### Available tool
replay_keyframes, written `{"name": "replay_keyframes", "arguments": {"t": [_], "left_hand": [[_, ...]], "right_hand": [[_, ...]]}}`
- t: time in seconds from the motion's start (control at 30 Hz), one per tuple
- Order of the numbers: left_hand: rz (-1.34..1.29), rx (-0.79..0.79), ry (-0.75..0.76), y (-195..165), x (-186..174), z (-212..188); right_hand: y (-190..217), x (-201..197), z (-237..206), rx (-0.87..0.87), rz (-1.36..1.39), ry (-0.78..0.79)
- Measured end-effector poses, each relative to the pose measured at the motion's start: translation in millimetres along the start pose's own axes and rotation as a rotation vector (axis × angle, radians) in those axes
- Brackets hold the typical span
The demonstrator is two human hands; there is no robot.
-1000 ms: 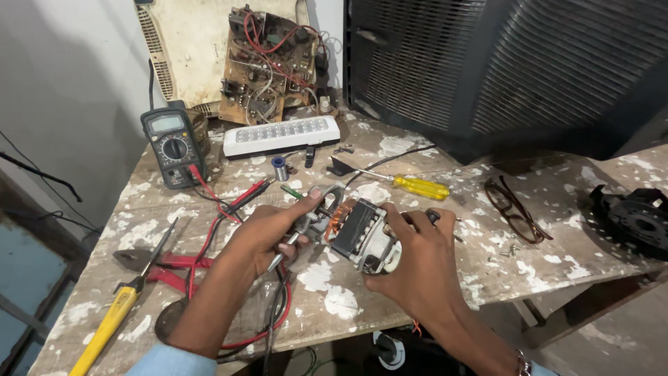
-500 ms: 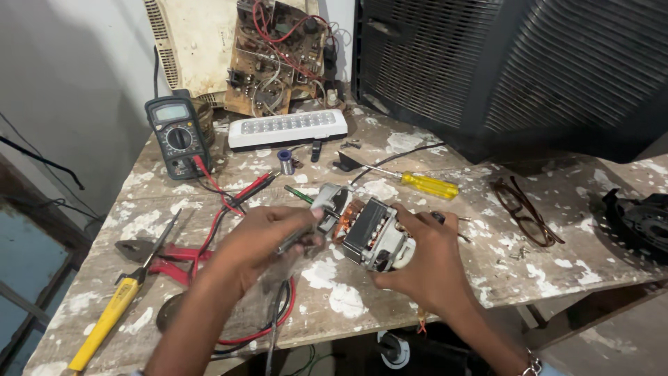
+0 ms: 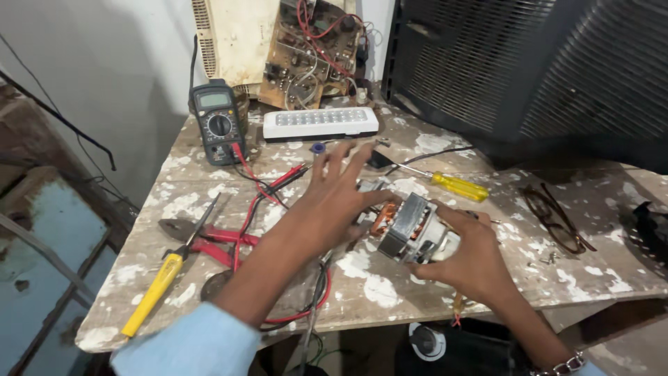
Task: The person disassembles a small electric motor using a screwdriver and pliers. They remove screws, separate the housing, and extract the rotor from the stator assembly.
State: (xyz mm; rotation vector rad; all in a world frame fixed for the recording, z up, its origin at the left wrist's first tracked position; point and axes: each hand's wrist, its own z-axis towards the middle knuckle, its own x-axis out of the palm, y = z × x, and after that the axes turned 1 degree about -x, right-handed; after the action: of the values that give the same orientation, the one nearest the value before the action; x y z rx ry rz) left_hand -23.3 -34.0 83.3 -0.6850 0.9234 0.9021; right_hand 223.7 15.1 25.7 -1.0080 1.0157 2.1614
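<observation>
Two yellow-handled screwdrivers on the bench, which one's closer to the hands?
The yellow-handled screwdriver at the back, lying just beyond the small motor that the right hand grips. The other yellow-handled screwdriver lies near the bench's front left edge, beside the red-handled pliers.

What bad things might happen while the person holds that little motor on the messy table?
The small electric motor sits near the front edge of the paint-spattered table, steadied only by the right hand, so it might roll off. The left hand, fingers spread, hovers over red test leads and could snag them, tugging the multimeter. Eyeglasses lie close by and might get knocked.
</observation>
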Motion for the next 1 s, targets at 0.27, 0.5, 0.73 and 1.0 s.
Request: {"name": "replay_keyframes", "arguments": {"t": [0.27, 0.5, 0.73, 1.0], "left_hand": [[-0.021, 0.297, 0.102, 26.1, 12.0, 19.6], [-0.039, 0.370, 0.009, 32.0, 32.3, 15.8], [-0.082, 0.413, 0.046, 32.4, 39.3, 20.9], [-0.089, 0.348, 0.176, 26.3, 16.0, 26.6]], "right_hand": [[-9.6, 1.0, -3.4, 0.165, 0.025, 0.056], [-6.1, -5.0, -6.0, 0.127, 0.026, 0.032], [13.0, -13.8, -4.5, 0.084, 0.117, 0.061], [14.1, -13.6, -6.0, 0.037, 0.003, 0.049]]}}
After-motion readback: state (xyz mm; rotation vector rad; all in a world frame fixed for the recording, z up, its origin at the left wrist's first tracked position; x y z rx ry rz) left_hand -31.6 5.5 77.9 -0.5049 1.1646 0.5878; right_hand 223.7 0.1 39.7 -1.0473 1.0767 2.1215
